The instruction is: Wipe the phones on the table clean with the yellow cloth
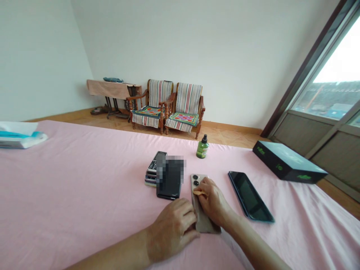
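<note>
Tan phone (204, 222) lies cam side up on pink cloth (84, 180); R hand (213, 199) pinches a small orange thing (198, 192) over it, L hand (176, 227) half curled at phone's edge, can't tell from here if gripping. Prob light, stiff, slippery; best hold its long sides

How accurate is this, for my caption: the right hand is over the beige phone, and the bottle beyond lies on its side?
One slip: the bottle stands upright, as the head view shows. The right hand is over the beige phone, the bottle beyond.
</note>
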{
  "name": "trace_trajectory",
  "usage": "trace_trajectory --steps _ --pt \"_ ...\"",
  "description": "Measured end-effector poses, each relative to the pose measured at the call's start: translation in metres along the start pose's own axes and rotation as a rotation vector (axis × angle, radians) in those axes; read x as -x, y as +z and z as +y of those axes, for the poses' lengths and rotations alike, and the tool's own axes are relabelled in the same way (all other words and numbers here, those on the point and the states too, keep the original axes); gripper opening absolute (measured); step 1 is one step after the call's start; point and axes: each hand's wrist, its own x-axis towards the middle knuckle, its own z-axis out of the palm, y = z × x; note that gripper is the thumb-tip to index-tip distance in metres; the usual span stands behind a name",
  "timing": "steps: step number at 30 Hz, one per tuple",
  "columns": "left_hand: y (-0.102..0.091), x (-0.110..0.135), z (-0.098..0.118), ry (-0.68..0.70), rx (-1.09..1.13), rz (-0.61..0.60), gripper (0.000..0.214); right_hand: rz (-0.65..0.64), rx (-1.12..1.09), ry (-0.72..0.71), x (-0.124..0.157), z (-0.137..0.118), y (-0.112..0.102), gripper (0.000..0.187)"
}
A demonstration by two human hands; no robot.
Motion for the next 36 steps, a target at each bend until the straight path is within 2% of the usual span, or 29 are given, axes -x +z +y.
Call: trace_trajectory --steps 6,9,13,17,24,30,32,36 --pt "-0.002 0.000 0.000 -0.001 -0.017 -0.014 0.020 -0.107 -0.114 -0.022 0.023 -0.020 -0.010 0.025" --pt "-0.001 0.000 0.000 -0.009 -0.016 -0.009 0.021 -0.112 -0.107 0.010 0.013 -0.020 -0.012 0.026" --pt "0.000 0.000 0.000 -0.017 -0.021 -0.010 0.023 -0.048 -0.062 0.012 -0.010 -0.011 -0.009 0.024" --pt "-0.002 0.000 0.001 -0.010 -0.025 -0.010 0.024 -0.072 -0.058 -0.006 -0.017 -0.005 -0.003 0.026" --pt "-0.003 -0.001 0.002 -0.036 -0.001 -0.013 0.030 -0.191 -0.174 -0.040 0.005 -0.011 -0.008 0.030" --pt "-0.002 0.000 0.006 -0.159 -0.003 -0.002 0.038 -0.296 -0.243 -0.029 0.023 -0.024 -0.021 0.030" --pt "-0.003 -0.001 0.005 -0.151 0.025 -0.007 0.037 -0.271 -0.233 -0.019 0.024 -0.022 -0.021 0.029" --pt "-0.004 -0.001 0.001 -0.068 0.095 -0.028 0.035 -0.103 -0.113 0.032 0.017 -0.004 -0.017 0.024"
